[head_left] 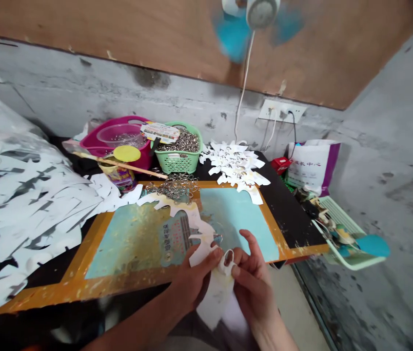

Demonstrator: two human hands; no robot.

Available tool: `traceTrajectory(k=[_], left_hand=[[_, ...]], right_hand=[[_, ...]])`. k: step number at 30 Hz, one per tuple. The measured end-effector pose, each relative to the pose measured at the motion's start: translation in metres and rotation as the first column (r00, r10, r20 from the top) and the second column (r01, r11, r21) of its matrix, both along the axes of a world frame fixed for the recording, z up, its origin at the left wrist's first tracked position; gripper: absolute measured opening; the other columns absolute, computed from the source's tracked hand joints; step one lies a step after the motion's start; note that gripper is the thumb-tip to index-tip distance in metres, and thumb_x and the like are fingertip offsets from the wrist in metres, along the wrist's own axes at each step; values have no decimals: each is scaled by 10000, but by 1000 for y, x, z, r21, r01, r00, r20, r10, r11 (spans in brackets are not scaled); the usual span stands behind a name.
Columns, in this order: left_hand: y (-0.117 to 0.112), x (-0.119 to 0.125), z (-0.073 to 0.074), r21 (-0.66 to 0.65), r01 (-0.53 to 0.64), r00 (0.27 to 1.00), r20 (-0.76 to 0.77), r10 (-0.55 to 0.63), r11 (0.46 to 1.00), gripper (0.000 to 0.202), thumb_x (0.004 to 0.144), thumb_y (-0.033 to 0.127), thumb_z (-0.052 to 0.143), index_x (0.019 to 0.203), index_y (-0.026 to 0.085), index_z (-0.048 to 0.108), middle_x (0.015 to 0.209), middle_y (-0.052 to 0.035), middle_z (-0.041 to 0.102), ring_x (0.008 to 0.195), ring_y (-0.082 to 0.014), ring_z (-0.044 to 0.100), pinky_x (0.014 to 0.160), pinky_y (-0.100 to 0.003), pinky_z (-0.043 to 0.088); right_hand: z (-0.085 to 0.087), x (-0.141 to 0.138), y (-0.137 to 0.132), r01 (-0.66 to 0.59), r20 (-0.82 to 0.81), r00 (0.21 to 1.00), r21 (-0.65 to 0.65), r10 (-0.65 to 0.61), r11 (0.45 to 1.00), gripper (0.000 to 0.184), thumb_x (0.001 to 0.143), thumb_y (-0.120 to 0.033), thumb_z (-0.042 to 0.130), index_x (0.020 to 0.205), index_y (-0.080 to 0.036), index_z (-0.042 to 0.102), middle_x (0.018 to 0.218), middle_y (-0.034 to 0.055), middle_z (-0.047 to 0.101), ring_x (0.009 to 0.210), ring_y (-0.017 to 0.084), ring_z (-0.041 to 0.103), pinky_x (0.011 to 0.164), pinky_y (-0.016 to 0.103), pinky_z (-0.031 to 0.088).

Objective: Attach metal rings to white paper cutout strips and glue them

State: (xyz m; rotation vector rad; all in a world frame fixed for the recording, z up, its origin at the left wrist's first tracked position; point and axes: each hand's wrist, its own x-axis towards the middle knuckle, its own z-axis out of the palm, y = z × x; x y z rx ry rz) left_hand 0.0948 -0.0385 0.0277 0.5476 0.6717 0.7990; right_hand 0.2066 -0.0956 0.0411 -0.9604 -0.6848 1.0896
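Observation:
Both hands hold a white die-cut strip [213, 300] above the near edge of the table. My left hand [199, 273] grips it with the thumb on top, fingers closed behind. My right hand [253, 280] pinches a small tab folded into a loop [228, 258] at the strip's upper end; its other fingers are partly raised. A metal ring may lie in the loop, but I cannot tell. Another white cut piece [201, 226] lies just beyond my left hand, beside a pile of metal rings [177, 187].
A green basket [179, 161] of metal hardware and a magenta basket [94, 139] stand at the back. A stick rests across a tin [118, 176]. White pieces [233, 165] are stacked behind; a large heap [34, 195] fills the left. A fan [263, 14] spins above.

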Motion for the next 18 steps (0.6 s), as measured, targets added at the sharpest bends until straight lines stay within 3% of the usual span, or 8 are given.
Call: traceTrajectory(k=[3, 6, 9, 11, 14, 16, 18], left_hand=[[5, -3, -3, 72, -45, 997, -67, 50, 996, 430, 638, 449, 877, 781, 159, 594, 625, 35, 558, 557, -94, 534, 532, -205, 462], [14, -8, -6, 212, -38, 979, -186, 78, 977, 434, 655, 491, 856, 789, 160, 608, 625, 35, 563, 557, -94, 532, 535, -203, 460], [20, -8, -6, 241, -12, 962, -261, 77, 970, 441, 663, 515, 841, 761, 157, 604, 593, 42, 544, 515, -82, 507, 494, -190, 424], [23, -7, -6, 170, -28, 973, -221, 65, 985, 435, 652, 502, 851, 770, 166, 602, 593, 50, 542, 494, -74, 494, 480, -187, 414], [25, -8, -4, 37, 5, 1000, -28, -4, 999, 479, 637, 586, 820, 770, 175, 612, 638, 21, 585, 531, -102, 535, 522, -220, 456], [25, -11, -4, 25, 52, 997, 52, -53, 998, 565, 616, 694, 772, 805, 177, 642, 703, -21, 636, 611, -150, 589, 578, -260, 493], [23, -14, -6, 84, 83, 996, 22, -85, 993, 607, 592, 700, 786, 870, 174, 665, 763, -46, 667, 674, -177, 613, 601, -269, 495]], right_hand=[[-4, 5, 4, -66, -33, 997, -8, 66, 998, 598, 759, -472, 702, 1278, -257, 496, 700, -16, 531, 607, 174, 533, 600, 298, 455], [-4, 13, 6, -160, -17, 987, -41, 159, 986, 457, 776, -569, 662, 1046, -200, 640, 823, 56, 608, 673, 188, 556, 617, 305, 451], [-4, 12, 8, -185, 17, 982, -127, 189, 974, 312, 767, -482, 745, 788, -186, 649, 722, 21, 597, 633, 147, 522, 606, 262, 416], [-5, 9, 10, -184, 14, 982, -156, 189, 970, 283, 764, -426, 776, 735, -185, 630, 661, -6, 583, 585, 120, 493, 589, 243, 399], [-6, 7, 12, -167, 37, 984, -157, 174, 973, 275, 766, -413, 785, 746, -182, 635, 675, -5, 603, 586, 115, 497, 588, 240, 408], [-6, 8, 12, -143, 68, 986, -160, 155, 977, 278, 775, -424, 775, 753, -183, 637, 687, 2, 609, 599, 122, 505, 590, 245, 418], [-6, 9, 11, -113, 106, 986, -167, 132, 979, 282, 795, -441, 753, 758, -187, 634, 688, 5, 605, 600, 127, 502, 585, 249, 418]])
